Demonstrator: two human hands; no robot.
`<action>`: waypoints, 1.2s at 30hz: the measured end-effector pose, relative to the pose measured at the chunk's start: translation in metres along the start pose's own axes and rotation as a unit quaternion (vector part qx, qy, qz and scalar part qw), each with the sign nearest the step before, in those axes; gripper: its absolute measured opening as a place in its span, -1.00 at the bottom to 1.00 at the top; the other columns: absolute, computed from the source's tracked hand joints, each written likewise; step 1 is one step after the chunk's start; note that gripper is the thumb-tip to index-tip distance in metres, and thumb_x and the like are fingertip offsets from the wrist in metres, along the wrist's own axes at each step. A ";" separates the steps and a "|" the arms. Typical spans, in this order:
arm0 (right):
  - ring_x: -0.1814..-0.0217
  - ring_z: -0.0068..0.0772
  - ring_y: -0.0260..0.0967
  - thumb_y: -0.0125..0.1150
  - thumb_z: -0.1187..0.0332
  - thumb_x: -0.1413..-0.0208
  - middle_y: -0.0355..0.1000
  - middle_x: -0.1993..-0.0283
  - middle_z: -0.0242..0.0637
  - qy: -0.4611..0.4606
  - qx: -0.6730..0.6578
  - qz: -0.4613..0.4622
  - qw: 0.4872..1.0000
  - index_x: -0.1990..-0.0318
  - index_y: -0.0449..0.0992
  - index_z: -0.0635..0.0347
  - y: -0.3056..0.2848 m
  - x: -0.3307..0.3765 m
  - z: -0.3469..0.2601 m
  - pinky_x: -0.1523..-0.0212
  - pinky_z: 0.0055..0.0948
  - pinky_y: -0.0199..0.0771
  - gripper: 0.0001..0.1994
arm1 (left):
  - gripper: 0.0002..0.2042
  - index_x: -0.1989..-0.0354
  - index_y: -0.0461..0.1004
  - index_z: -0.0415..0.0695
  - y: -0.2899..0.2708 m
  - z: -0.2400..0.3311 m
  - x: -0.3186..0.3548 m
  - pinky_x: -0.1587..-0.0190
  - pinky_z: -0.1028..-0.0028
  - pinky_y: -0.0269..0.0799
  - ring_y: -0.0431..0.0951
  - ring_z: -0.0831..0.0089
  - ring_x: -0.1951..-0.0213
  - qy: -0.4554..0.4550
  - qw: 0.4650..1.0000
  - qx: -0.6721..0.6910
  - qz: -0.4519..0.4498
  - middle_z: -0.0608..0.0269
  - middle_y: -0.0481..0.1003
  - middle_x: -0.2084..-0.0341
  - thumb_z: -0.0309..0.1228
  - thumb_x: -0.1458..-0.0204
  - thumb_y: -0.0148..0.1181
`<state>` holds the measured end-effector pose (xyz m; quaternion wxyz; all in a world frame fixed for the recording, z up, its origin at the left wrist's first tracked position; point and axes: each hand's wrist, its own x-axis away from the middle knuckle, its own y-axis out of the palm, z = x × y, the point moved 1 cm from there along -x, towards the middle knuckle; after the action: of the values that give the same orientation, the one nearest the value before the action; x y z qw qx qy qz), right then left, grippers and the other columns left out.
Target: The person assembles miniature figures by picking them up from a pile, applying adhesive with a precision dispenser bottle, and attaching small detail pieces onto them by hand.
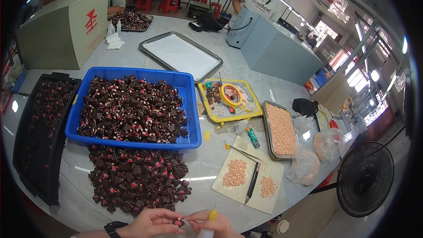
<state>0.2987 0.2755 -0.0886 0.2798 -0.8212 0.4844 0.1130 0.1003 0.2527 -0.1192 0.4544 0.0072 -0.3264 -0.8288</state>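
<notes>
At the bottom edge my left hand (152, 222) pinches one small dark brown piece with a red spot (178, 222). My right hand (211, 224) meets it there and grips a small white bottle with a yellow tip (210, 220), the tip close to the piece. Just beyond my hands a heap of the same dark pieces (136, 176) lies on the pale table. Behind the heap, a blue crate (191, 105) is filled with more of them.
A black tray (26, 150) of dark pieces lies left. To the right are a card (246, 191) with two pink bead piles and a black pen (253, 180), a metal tray (265, 125) of pink beads, a yellow tray (253, 113) holding tape, plastic bags, a fan (365, 178). Other people work across the table.
</notes>
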 end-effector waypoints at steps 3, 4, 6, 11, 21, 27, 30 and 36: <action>0.27 -0.13 0.45 0.32 0.53 0.30 0.44 0.26 -0.03 0.029 -0.030 -0.018 0.999 0.29 0.45 0.28 -0.002 -0.008 -0.006 0.33 -0.39 0.46 -0.69 | -0.71 0.04 0.26 -0.37 0.004 0.002 -0.003 0.06 0.39 0.39 0.47 0.23 0.14 0.033 0.999 0.037 0.015 0.00 0.39 0.14 -0.63 -0.02 -0.01; 0.27 -0.13 0.45 0.29 0.55 0.29 0.44 0.25 -0.03 0.039 -0.031 -0.034 0.998 0.28 0.44 0.28 -0.003 -0.010 -0.007 0.33 -0.40 0.46 -0.69 | -0.71 0.04 0.26 -0.37 0.006 0.002 -0.003 0.06 0.39 0.39 0.47 0.23 0.14 0.032 0.999 0.035 0.012 0.00 0.39 0.14 -0.63 -0.02 -0.01; 0.27 -0.13 0.44 0.28 0.57 0.29 0.44 0.24 -0.02 0.045 -0.037 -0.023 0.998 0.28 0.45 0.28 0.001 -0.003 -0.002 0.32 -0.40 0.46 -0.70 | -0.76 0.13 0.32 -0.38 0.008 0.003 -0.001 0.08 0.39 0.41 0.48 0.24 0.16 0.018 0.997 0.062 0.043 0.01 0.41 0.19 -0.67 0.02 0.03; 0.25 -0.12 0.44 0.22 0.59 0.24 0.43 0.23 -0.01 0.065 -0.041 -0.006 0.997 0.28 0.45 0.29 0.007 0.005 0.002 0.29 -0.39 0.46 -0.74 | -0.72 0.13 0.32 -0.28 0.011 0.001 0.001 0.16 0.46 0.43 0.50 0.43 0.26 0.049 0.996 0.034 0.061 0.15 0.45 0.27 -0.64 0.07 0.09; 0.18 -0.06 0.41 0.18 0.60 0.17 0.42 0.22 0.03 0.016 -0.090 -0.002 0.996 0.24 0.43 0.28 0.006 -0.007 -0.006 0.20 -0.30 0.44 -0.75 | -0.73 0.15 0.32 -0.27 0.012 0.002 -0.001 0.17 0.50 0.40 0.49 0.44 0.25 0.056 0.996 -0.003 0.066 0.16 0.47 0.31 -0.63 0.08 0.10; 0.12 -0.09 0.39 0.12 0.60 0.11 0.40 0.16 0.04 0.031 -0.127 0.004 0.991 0.24 0.43 0.29 0.011 -0.002 -0.003 0.15 -0.28 0.42 -0.79 | -0.74 0.17 0.32 -0.26 0.012 0.003 0.000 0.17 0.51 0.40 0.48 0.45 0.23 0.035 0.997 -0.005 0.065 0.17 0.47 0.31 -0.63 0.09 0.11; 0.12 -0.15 0.39 0.09 0.60 0.06 0.38 0.12 0.03 0.095 -0.181 0.006 0.979 0.25 0.43 0.31 0.008 0.000 -0.003 0.16 -0.30 0.42 -0.82 | -0.74 0.17 0.32 -0.26 0.014 0.004 -0.002 0.16 0.51 0.39 0.48 0.46 0.24 0.031 0.997 -0.006 0.072 0.17 0.47 0.31 -0.63 0.09 0.11; 0.14 -0.19 0.38 0.16 0.62 0.11 0.38 0.12 0.04 0.222 -0.305 0.003 0.926 0.28 0.43 0.34 0.011 0.001 -0.003 0.16 -0.32 0.42 -0.82 | -0.76 0.19 0.33 -0.28 0.012 0.004 -0.001 0.16 0.53 0.39 0.48 0.46 0.24 0.040 0.997 -0.008 0.060 0.15 0.47 0.30 -0.62 0.08 0.10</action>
<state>0.2899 0.2689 -0.0905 -0.0990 -0.8697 0.4783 0.0711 0.1087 0.2513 -0.1104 0.5161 0.0170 -0.3009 -0.8018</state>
